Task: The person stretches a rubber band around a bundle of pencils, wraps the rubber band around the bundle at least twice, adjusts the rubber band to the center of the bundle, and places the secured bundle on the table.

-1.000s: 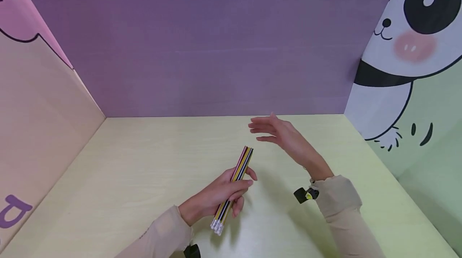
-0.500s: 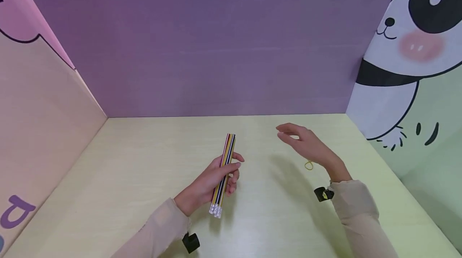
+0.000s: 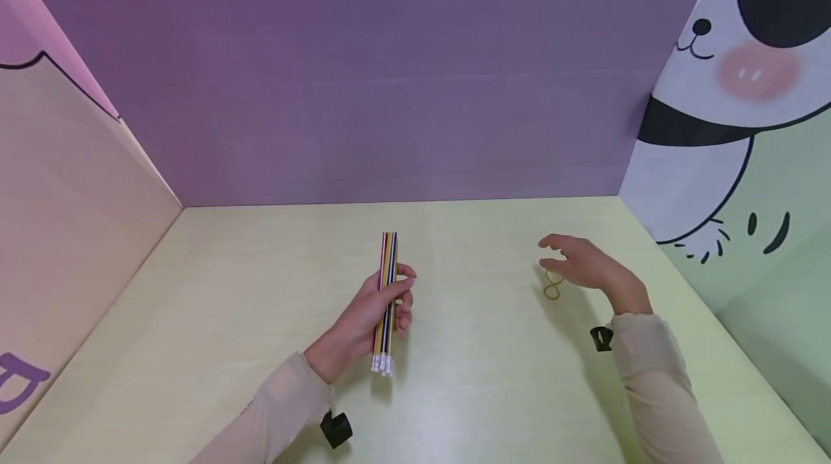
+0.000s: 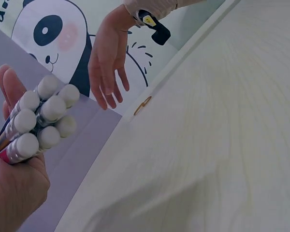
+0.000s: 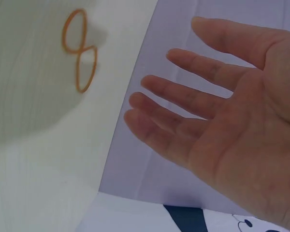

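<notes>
In the head view my left hand [image 3: 353,320] grips a bundle of several striped pencils [image 3: 384,330]. They stand nearly upright, with the white eraser ends toward me. Those erasers fill the left side of the left wrist view, above the pencils' [image 4: 53,108] metal ferrules; the far tips are hidden there. Off to the right, my right hand [image 3: 587,265] hovers over the table with fingers loosely spread, holding nothing. Close below its fingertips a yellow-orange rubber band [image 5: 81,50], twisted into a figure eight, lies on the table. The right wrist view shows a gap between palm and band.
A pale wood-grain table [image 3: 467,392] spreads under both hands. Behind it rises a purple wall panel [image 3: 402,89]. Side panels close it in: a pink one [image 3: 78,182] at left and a green one with a panda [image 3: 766,182] at right.
My right hand has moved right and down, away from the pencils, and the rubber band now lies beneath it. My left hand has shifted left with the pencils, turning them more upright.
</notes>
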The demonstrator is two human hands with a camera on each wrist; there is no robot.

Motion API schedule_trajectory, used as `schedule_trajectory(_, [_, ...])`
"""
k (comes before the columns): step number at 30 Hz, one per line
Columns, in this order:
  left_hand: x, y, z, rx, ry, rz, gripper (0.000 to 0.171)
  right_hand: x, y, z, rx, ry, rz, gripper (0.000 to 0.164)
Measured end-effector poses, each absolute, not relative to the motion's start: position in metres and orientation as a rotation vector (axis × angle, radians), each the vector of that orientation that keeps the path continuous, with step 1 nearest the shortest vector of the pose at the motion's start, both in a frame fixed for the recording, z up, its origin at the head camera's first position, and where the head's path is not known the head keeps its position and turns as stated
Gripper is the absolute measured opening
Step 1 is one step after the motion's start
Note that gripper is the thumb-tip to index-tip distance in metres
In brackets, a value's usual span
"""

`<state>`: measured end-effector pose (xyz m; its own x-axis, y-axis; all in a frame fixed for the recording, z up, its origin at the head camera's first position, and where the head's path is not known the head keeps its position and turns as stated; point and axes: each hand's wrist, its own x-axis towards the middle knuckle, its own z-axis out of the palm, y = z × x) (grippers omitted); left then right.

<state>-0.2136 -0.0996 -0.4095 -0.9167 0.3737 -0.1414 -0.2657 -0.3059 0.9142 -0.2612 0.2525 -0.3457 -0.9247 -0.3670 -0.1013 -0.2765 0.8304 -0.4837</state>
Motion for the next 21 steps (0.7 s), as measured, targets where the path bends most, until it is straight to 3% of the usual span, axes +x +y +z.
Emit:
schedule_trajectory(13, [-0.208,-0.097,-0.407,0.133,1.573,2.217,0.021,-0.275,0.275,-0.373,-0.456,2.803,-0.647,0.039])
schedule_trajectory(21, [-0.204,-0.094,-0.408,0.161,1.532,2.190,0.024,-0.278,0.277,-0.379,-0.410,2.804,-0.582,0.027])
